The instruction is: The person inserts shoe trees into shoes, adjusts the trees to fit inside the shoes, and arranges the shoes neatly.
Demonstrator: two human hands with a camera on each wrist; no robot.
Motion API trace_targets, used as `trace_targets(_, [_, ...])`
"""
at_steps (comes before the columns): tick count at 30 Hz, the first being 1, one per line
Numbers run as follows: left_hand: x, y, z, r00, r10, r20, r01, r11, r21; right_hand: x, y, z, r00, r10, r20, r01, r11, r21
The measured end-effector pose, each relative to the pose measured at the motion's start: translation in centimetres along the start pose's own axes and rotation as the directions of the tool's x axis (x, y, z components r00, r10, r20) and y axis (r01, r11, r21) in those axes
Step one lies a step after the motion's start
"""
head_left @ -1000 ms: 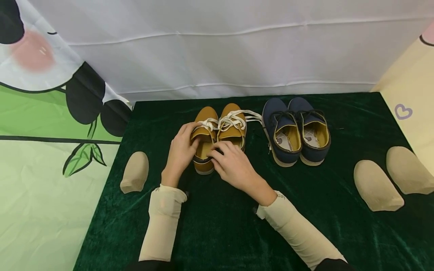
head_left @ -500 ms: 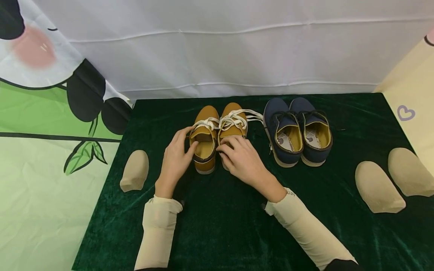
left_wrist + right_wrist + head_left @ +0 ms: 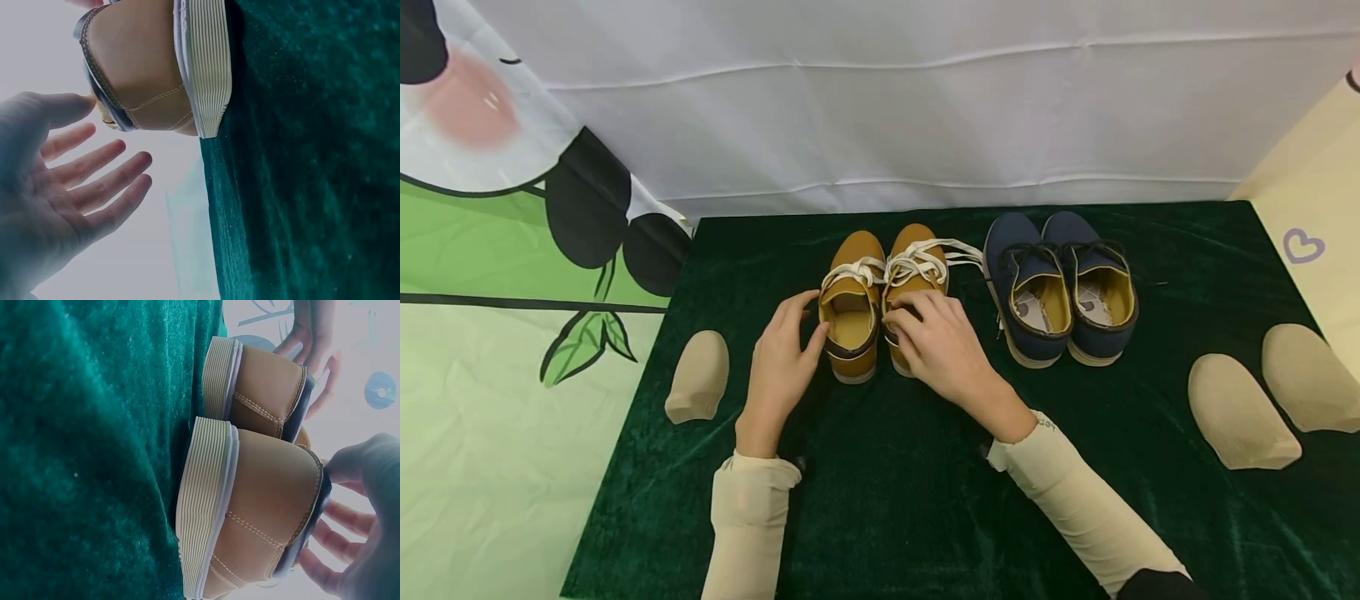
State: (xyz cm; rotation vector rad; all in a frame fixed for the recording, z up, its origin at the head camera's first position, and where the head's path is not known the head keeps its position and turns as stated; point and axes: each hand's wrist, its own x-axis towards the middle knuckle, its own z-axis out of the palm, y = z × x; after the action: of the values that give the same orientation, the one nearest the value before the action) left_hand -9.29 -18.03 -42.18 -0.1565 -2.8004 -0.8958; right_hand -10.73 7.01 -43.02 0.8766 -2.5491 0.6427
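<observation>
Two tan lace-up shoes stand side by side in the head view: a left shoe and a right shoe, both with white laces. My left hand is beside the left shoe's outer side, fingers loosely bent. In the left wrist view its thumb tip is at the dark collar of a tan shoe; whether it touches is unclear. My right hand hovers over the right shoe's opening. The right wrist view shows its thumb at the nearer shoe's collar, the other fingers loosely spread by the opening.
A navy pair, with a left navy shoe and a right navy shoe, stands just right of the tan pair. White lace ends reach toward it. Beige shoe inserts lie at both sides on the green velvet cloth.
My left hand has drawn back left from the left tan shoe's opening. My right hand has moved right, from between the tan shoes to over the right one.
</observation>
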Motion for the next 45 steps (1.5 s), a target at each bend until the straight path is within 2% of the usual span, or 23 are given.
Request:
trace_targets(9, [-0.5,0.4,-0.6,1.000,0.001,-0.013,-0.001,1.000,0.014,0.4,0.5,-0.4,0.999,0.014,-0.043,-0.015,1.000,-0.017])
trace_targets(24, [-1.6,0.3,-1.3,0.998,-0.055,-0.029,0.056,0.998,0.029,0.5,1.7,-0.5,0.996,0.076,-0.053,-0.077,0.997,-0.009])
trace_targets(40, [-2.4,-0.6,-2.0,0.996,-0.081,-0.042,0.085,0.992,0.090,0.5,3.0,-0.6,0.991,0.133,-0.010,-0.133,0.991,0.014])
trace_targets(45, [-2.8,-1.1,-2.1,0.992,-0.113,-0.056,0.120,0.983,0.140,0.6,3.2,-0.3,0.991,0.133,0.004,-0.134,0.991,0.016])
